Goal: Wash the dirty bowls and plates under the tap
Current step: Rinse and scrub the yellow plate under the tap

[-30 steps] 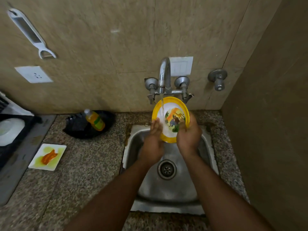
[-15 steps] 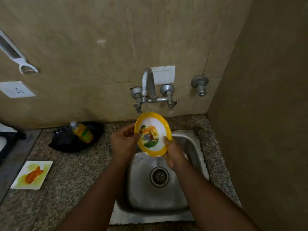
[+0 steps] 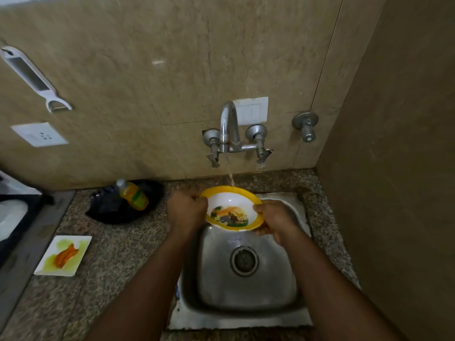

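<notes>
A yellow rim is seen on the bowl [image 3: 231, 210], whose white inside is printed with a picture in orange, green and dark grey. The square plate [image 3: 64, 255] is white, smeared with yellow-green and streaked with orange. The bottle [image 3: 133, 195] is filled with yellow-orange liquid and is wrapped in a green label, and it is set on a black tray [image 3: 123, 207]. The bench [image 3: 118, 254] is speckled in grey and brown. The sink [image 3: 246, 279] and tap [image 3: 230, 126] are silver-grey. The wall tiles [image 3: 147, 82] are mottled beige, and the socket [image 3: 39, 137] and the peeler [image 3: 32, 77] are white.
</notes>
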The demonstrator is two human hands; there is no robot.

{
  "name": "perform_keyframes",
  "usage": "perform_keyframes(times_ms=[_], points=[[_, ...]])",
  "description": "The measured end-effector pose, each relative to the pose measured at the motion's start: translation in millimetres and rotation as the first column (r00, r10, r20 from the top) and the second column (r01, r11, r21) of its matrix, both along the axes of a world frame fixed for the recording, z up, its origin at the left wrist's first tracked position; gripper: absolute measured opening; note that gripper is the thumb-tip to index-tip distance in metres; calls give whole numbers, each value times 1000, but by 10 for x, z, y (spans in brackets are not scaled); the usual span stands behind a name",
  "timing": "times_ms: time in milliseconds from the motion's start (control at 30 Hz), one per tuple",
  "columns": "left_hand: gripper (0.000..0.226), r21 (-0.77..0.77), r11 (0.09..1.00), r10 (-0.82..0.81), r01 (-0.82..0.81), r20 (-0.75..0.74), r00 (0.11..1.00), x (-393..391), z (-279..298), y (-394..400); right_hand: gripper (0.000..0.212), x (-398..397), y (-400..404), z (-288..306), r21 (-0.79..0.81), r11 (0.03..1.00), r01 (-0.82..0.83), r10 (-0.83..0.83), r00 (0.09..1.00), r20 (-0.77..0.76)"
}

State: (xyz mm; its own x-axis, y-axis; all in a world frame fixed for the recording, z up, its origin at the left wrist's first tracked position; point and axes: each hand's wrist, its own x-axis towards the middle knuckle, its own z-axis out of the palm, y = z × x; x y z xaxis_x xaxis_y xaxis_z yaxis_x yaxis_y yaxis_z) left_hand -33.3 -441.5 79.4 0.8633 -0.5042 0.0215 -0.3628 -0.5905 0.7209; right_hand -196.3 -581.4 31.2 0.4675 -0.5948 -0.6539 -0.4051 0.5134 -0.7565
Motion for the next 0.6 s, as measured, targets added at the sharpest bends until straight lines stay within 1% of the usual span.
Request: perform_keyframes(times_ms=[67, 133, 167, 200, 233, 267, 300, 333, 367, 400, 433, 467, 500, 533, 567, 600], points=[[32, 36, 999, -28, 30, -45, 999, -26, -200, -80, 17, -167, -67, 209, -100, 995, 8, -11, 999, -34], [30, 29, 999, -39, 45, -184, 982, -74, -353, -192, 16, -264, -126, 394, -242, 970, 15, -29, 998, -55], [24, 12, 999, -40, 46, -295, 955, -100, -403, -274, 14, -297, -148, 451, -365, 931, -1, -28, 997, -75], [18, -28, 997, -72, 67, -381, 922, -137, -435, -353, 12, -324, -159, 506, -524, 851, -41, -20, 994, -110], [15, -84, 991, -129, 103, -430, 894, -195, -427, -424, 12, -348, -154, 552, -682, 724, -101, -12, 987, -160], [21, -181, 974, -205, 135, -458, 865, -222, -468, -507, 16, -362, -117, 584, -804, 572, -163, -10, 979, -205], [35, -218, 972, -207, 90, -608, 767, -296, -409, -582, 23, -365, -67, 593, -879, 425, -215, -1, 971, -238], [48, -212, 977, -189, 29, -791, 581, -371, -322, -627, 32, -357, -3, 581, -910, 312, -272, 13, 959, -282], [59, -213, 977, -189, -13, -890, 414, -412, -282, -657, 42, -335, 72, 539, -911, 231, -342, 18, 938, -347], [69, -252, 967, -230, -42, -929, 289, -424, -226, -678, 51, -308, 165, 487, -892, 181, -413, 21, 909, -417], [74, -282, 955, -253, -92, -937, 239, -438, -174, -697, 57, -286, 250, 410, -873, 148, -466, 32, 884, -466], [74, -294, 939, -251, -177, -941, 229, -423, -138, -704, 61, -267, 336, 337, -859, 120, -497, 50, 868, -495], [68, -304, 917, -242, -258, -938, 247, -407, -130, -712, 63, -255, 404, 255, -848, 100, -520, 68, 854, -516], [58, -304, 896, -213, -323, -934, 288, -402, -79, -697, 64, -250, 459, 190, -841, 90, -534, 84, 845, -528], [48, -284, 895, -155, -343, -920, 360, -370, -83, -682, 65, -248, 488, 143, -839, 81, -538, 100, 842, -531], [41, -264, 898, -106, -351, -906, 410, -340, -106, -647, 64, -236, 497, 117, -838, 83, -540, 117, 840, -530]])
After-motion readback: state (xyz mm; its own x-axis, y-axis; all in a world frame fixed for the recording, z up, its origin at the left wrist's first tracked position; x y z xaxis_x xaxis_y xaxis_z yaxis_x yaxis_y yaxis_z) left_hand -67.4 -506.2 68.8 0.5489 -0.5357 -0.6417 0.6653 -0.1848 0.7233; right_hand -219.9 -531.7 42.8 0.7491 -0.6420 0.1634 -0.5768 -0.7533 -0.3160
